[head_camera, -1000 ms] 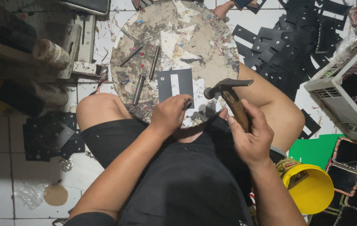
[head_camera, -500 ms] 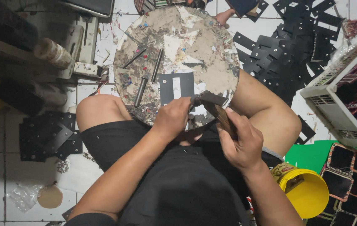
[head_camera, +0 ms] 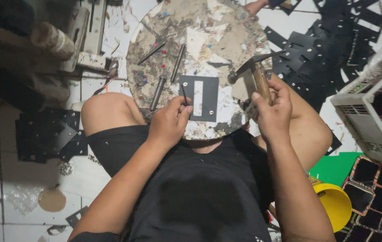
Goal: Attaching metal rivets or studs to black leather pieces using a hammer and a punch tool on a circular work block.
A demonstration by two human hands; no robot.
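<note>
I sit on the floor with a round, scarred work board (head_camera: 209, 36) between my knees. On it lies a black rectangular piece (head_camera: 209, 96) with a slot in its middle and small rivets at its corners. My left hand (head_camera: 168, 123) pinches a thin metal punch (head_camera: 184, 95) upright on the piece's left edge. My right hand (head_camera: 269, 112) grips the wooden handle of a hammer (head_camera: 256, 71), its head raised above the board to the right of the piece.
Several metal punches (head_camera: 158, 92) lie on the board's left side. Black cut pieces (head_camera: 325, 49) are heaped at the upper right, more (head_camera: 47, 134) lie left of my knee. A white plastic basket (head_camera: 370, 107) and a yellow tub (head_camera: 334, 204) stand on the right.
The hammer came down to the piece half a second ago and is now lifted again to the right. My left hand still holds the punch on the black piece.
</note>
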